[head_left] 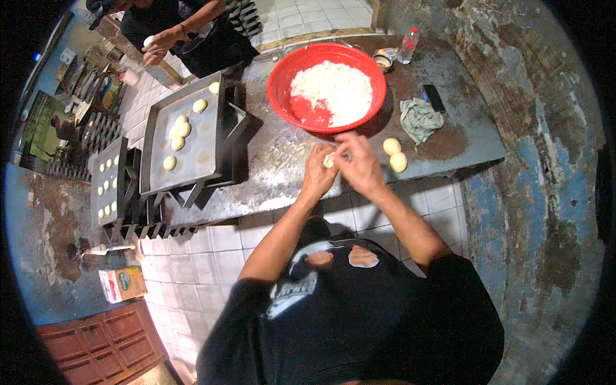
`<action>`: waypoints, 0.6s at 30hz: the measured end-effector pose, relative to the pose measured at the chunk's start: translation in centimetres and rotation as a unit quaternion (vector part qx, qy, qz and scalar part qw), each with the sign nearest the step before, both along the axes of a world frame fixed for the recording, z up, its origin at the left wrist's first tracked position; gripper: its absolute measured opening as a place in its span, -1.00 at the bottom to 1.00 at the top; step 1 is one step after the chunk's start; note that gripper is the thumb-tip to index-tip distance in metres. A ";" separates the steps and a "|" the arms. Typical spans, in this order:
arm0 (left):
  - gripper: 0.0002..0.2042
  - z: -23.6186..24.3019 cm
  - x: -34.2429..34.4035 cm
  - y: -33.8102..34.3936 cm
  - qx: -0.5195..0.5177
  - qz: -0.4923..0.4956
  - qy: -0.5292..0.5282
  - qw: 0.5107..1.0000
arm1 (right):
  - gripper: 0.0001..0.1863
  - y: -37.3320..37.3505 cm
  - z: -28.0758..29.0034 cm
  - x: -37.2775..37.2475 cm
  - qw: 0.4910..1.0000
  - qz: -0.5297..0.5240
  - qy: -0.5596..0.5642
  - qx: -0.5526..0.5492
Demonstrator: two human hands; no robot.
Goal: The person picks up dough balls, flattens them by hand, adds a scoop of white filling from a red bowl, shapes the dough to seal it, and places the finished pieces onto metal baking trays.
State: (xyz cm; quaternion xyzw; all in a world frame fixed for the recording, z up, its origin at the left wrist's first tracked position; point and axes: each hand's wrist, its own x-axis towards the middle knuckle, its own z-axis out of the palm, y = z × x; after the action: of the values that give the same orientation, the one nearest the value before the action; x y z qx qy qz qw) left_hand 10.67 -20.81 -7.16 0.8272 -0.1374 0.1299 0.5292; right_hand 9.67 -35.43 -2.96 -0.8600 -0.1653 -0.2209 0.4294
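At the front edge of the worktable, my left hand point(317, 172) is closed around a small flattened piece of pale dough point(330, 160). Just right of it, my right hand point(361, 168) hovers close by with thumb and fingers apart, slightly blurred; whether the thumb touches the dough I cannot tell. Beyond both hands stands a large red basin point(274, 96) with a white crumbly filling point(337, 86) in it, and some red bottom shows at the near left. Two round dough balls, one a dough ball point(398, 162) nearer me, lie touching each other right of my right hand.
Left on the table, a metal baking tray point(149, 154) carries several dough balls; another tray point(96, 167) sits beyond it. A crumpled cloth point(420, 120), a phone point(434, 98) and a water bottle point(408, 46) lie or stand at right. A co-worker point(192, 32) holds something white, far left.
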 end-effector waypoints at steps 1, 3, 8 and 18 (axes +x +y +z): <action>-0.72 -0.2 -0.7 0.3 0.023 0.008 -0.024 0.999 | -0.58 -0.6 0.3 -0.4 0.997 -0.021 0.043 0.060; -0.62 3.0 -1.9 0.5 -0.060 0.004 0.318 0.946 | -0.41 -1.7 -0.9 -0.8 0.964 -0.035 0.138 0.224; -0.54 5.1 -5.3 0.1 -0.082 -0.055 0.184 0.978 | -0.28 -2.5 -2.8 -1.7 0.849 0.156 0.338 0.374; -0.54 6.6 -8.3 7.7 0.004 -0.006 0.328 0.945 | -0.49 4.2 -1.0 -1.2 0.896 0.226 0.212 0.319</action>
State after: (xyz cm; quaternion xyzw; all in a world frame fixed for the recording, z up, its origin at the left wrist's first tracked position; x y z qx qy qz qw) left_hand 2.35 -13.15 -0.60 0.8251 0.0378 -0.1520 0.5428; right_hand 8.43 -31.27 -3.99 -0.6428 -0.1805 0.0286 0.7439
